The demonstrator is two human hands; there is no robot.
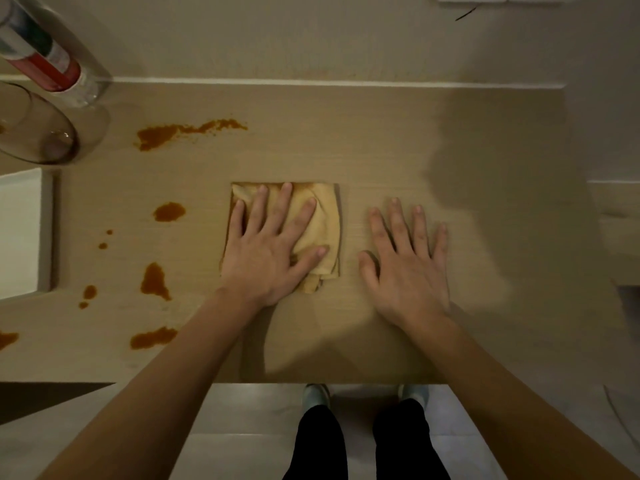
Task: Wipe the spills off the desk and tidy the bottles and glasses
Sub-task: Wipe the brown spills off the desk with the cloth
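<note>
A folded yellow cloth (322, 220) lies in the middle of the light wooden desk (381, 140). My left hand (268, 247) presses flat on it with fingers spread. My right hand (408, 258) rests flat on the bare desk just right of the cloth, holding nothing. Orange-brown spills mark the left half: a long streak (180, 131) at the back, a blob (169, 212), another patch (154, 280) and a smear (152, 337) near the front edge. A clear bottle with a red label (45, 53) and a clear glass (38, 129) stand at the back left corner.
A white box-like object (24, 233) sits at the left edge of the desk. The desk's back edge meets a wall. My legs and feet show below the front edge on a pale floor. A shadow covers the desk's right part.
</note>
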